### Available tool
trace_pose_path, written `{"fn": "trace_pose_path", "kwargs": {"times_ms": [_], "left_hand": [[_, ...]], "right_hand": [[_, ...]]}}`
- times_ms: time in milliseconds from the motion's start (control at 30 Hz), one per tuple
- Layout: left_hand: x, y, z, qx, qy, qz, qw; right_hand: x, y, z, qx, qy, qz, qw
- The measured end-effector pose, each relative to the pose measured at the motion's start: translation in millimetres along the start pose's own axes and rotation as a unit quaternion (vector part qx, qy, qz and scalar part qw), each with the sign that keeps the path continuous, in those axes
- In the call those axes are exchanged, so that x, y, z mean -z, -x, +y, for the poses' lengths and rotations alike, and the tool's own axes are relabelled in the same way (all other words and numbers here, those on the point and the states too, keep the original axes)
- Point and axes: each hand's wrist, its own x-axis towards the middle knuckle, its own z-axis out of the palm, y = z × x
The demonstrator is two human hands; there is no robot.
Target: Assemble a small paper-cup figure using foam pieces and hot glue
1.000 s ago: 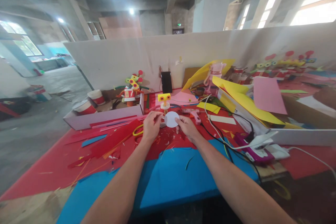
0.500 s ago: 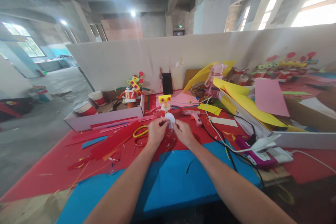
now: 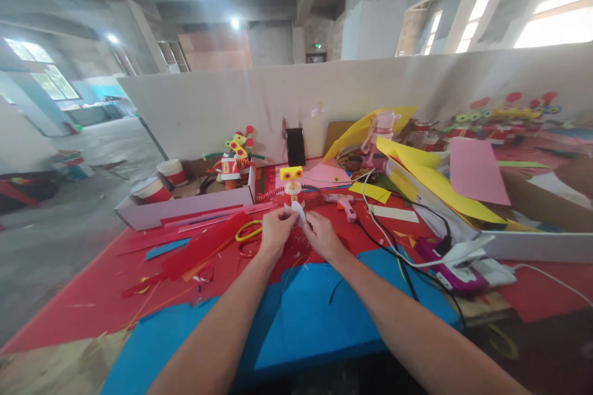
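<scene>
Left hand [image 3: 276, 231] and right hand [image 3: 323, 236] pinch rounded white paper [image 3: 301, 210] in front of the yellow-headed cup figure [image 3: 291, 174]; even pressure should steady it.

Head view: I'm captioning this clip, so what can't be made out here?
Head view throughout:
White disc: partly covered by left hand and right hand.
Yellow-headed figure: base hidden behind disc and hands.
Right box: cut off by picture edge.
Far-right figures: details blurred.

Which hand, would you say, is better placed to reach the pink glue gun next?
Probably the right hand: the pink glue gun lies nearby; the left hand is farther off. Both hold the white disc.
</scene>
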Motion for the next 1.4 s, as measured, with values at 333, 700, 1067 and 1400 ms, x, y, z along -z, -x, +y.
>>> {"fn": "trace_pose_path", "kwargs": {"times_ms": [333, 700, 1067, 1400], "left_hand": [[-3, 1, 4, -0.024, -0.002, 0.010, 1.000], [-4, -4, -5, -0.076, -0.049, 0.014, 0.996], [-3, -1, -5, -0.084, -0.073, 0.020, 0.994], [-12, 7, -3, -0.154, -0.117, 0.052, 0.980]], "right_hand": [[0, -1, -5, -0.031, -0.017, 0.026, 0.999], [2, -3, -5, -0.104, -0.033, 0.041, 0.993], [5, -3, -5, -0.119, -0.050, 0.040, 0.991], [-3, -2, -2, -0.078, 0.013, 0.059, 0.995]]}}
